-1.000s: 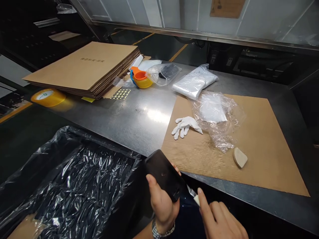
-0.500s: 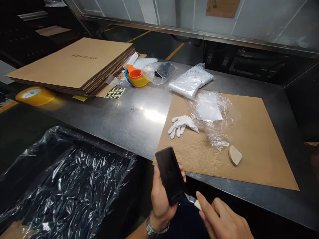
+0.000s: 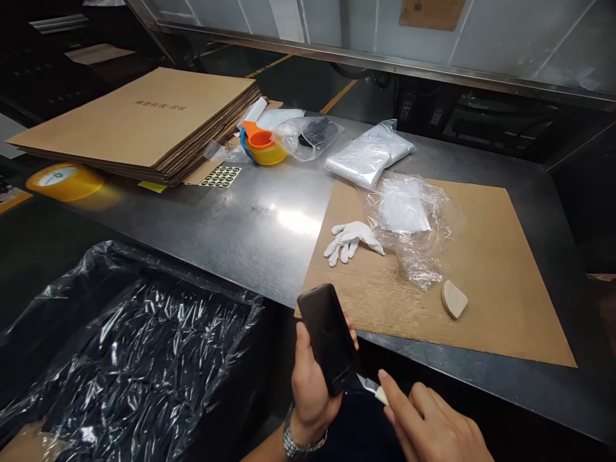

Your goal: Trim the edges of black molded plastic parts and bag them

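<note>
At the near edge of the bench (image 3: 231, 237), the left hand (image 3: 312, 391) curls upright, thumb (image 3: 302, 343) raised; short of that edge, the right hand (image 3: 433, 427) pinches, index finger (image 3: 397, 398) extended.

Case (image 3: 330, 337) black. Knife (image 3: 378, 392): silver blade (image 3: 366, 383), off-white handle (image 3: 382, 395). Glove (image 3: 353, 239) white, board (image 3: 486, 276) tan. Dispenser (image 3: 251, 130) orange and blue, tape (image 3: 86, 186) amber. Stickers (image 3: 220, 176): black dots in rows on pale yellow. Liner (image 3: 139, 366) black. Block (image 3: 455, 299) beige.

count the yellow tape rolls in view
2: the left roll beside the cardboard stack, and the farther roll on the orange dispenser. More could be hidden behind the stack.
</note>
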Motion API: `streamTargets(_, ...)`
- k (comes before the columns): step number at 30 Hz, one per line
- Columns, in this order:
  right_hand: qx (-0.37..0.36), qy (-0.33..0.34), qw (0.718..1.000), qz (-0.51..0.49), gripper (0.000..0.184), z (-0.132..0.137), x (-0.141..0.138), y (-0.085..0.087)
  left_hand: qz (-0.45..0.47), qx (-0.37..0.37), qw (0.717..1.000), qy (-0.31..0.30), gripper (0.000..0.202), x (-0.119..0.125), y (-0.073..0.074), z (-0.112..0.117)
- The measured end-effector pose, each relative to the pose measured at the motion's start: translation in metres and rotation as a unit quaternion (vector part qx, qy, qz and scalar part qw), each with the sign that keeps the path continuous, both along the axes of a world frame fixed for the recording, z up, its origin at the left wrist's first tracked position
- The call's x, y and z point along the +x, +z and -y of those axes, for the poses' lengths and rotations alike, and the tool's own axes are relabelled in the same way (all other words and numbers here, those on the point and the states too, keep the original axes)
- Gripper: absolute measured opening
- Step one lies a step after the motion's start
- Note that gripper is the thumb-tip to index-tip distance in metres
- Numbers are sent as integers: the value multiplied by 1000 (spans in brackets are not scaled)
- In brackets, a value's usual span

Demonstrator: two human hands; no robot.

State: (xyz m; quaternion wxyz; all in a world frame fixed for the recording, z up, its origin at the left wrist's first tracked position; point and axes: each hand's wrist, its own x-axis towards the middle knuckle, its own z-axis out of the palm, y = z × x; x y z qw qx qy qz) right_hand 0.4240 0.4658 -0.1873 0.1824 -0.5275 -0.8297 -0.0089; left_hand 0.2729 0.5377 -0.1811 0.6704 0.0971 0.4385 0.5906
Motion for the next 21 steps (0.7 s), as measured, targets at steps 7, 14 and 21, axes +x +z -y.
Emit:
streamTargets(7, 1, -1, 1000, 2, 31, 2, 1, -2, -10, 4, 1000, 7, 52, 0, -1, 2)
streamTargets(14, -15, 9, 1000, 11, 32, 2, 1, -3, -17, 5, 1000, 9, 53, 0, -1, 2)
streamTargets(21, 6, -9, 1000, 17, 31, 2, -4, -3, -25, -6, 1000, 14, 53, 0, -1, 2)
